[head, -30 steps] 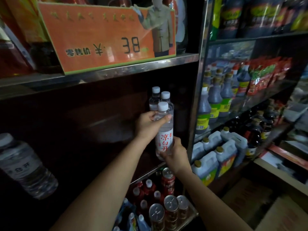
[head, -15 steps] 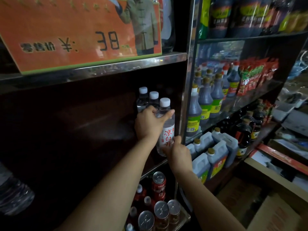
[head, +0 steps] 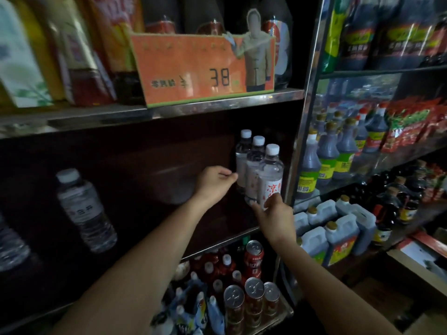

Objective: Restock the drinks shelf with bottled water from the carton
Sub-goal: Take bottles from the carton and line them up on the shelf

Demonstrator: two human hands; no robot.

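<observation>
Three clear water bottles with white caps stand in a row at the right end of the dark drinks shelf (head: 150, 189). The front water bottle (head: 271, 172) carries a white label with red characters. My right hand (head: 274, 215) grips its lower part from the front. My left hand (head: 212, 182) is off that bottle, just left of the row, with its fingers curled and nothing in them. Its fingertips are close to the rear bottle (head: 242, 153). Another water bottle (head: 84, 209) stands far to the left on the same shelf.
An orange price sign (head: 203, 71) marked 38 stands on the shelf above. Red cans (head: 254, 257) and small bottles fill the shelf below. To the right, a second rack holds dark sauce bottles (head: 326, 153) and white jugs (head: 338, 238). A cardboard box (head: 416, 267) sits at the lower right.
My left hand has let go of the front bottle and drawn away to the left. The bottle now stands in line with the two behind it, with my right hand still on it.
</observation>
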